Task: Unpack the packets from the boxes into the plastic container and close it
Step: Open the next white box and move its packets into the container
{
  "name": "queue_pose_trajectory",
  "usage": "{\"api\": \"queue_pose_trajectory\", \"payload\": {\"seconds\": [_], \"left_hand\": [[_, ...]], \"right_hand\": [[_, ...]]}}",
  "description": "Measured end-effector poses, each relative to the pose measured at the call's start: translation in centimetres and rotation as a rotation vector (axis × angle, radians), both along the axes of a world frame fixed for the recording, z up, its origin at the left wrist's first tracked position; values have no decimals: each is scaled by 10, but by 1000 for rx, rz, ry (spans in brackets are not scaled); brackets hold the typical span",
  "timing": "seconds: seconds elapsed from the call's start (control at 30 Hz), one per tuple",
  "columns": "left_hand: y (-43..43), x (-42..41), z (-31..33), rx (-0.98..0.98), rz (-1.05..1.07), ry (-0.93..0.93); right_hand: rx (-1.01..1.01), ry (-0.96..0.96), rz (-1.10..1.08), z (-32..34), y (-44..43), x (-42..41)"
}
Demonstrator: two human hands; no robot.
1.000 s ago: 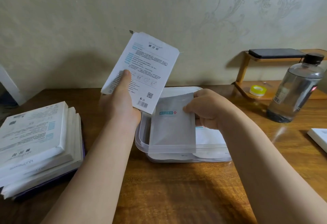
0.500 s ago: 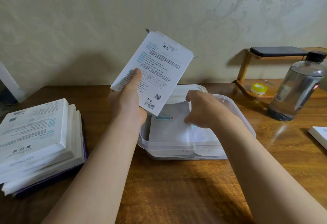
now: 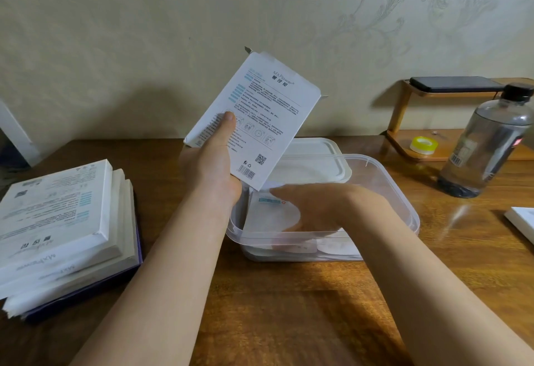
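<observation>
Wooden desk point(image 3: 289, 308), patterned wall point(image 3: 144, 33) behind, a clear plastic container point(image 3: 400, 192) at the centre. You seem to be laying a white packet point(image 3: 268, 216) into the container, atop others; next comes letting go and checking the box point(image 3: 260, 111) for more. Your right hand point(image 3: 320, 209) is inside the container, grip loose, fingers point(image 3: 291, 196) nearly flat on the packet. Your left hand point(image 3: 213, 163), just left of the container, has its grip closed round the opened box. More boxes point(image 3: 57, 221) are stacked further left.
</observation>
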State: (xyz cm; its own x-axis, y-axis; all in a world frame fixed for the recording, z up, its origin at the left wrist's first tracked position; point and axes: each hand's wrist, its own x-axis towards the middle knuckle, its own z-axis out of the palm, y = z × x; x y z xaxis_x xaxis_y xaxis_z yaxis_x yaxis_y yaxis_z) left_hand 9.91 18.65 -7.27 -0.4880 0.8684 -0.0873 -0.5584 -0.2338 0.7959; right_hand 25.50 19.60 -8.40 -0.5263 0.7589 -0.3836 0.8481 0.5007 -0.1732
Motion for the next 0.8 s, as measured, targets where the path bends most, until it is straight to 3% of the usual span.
{"api": "queue_pose_trajectory", "payload": {"seconds": [0.3,0.53,0.8], "left_hand": [[0,1,1,5,-13,-7],[0,1,1,4,-10,6],[0,1,1,-6,-3,2]], "right_hand": [[-28,-130,105,2,2,1],[14,66,70,-6,10,4],[-1,17,80,-3,1,-3]]}}
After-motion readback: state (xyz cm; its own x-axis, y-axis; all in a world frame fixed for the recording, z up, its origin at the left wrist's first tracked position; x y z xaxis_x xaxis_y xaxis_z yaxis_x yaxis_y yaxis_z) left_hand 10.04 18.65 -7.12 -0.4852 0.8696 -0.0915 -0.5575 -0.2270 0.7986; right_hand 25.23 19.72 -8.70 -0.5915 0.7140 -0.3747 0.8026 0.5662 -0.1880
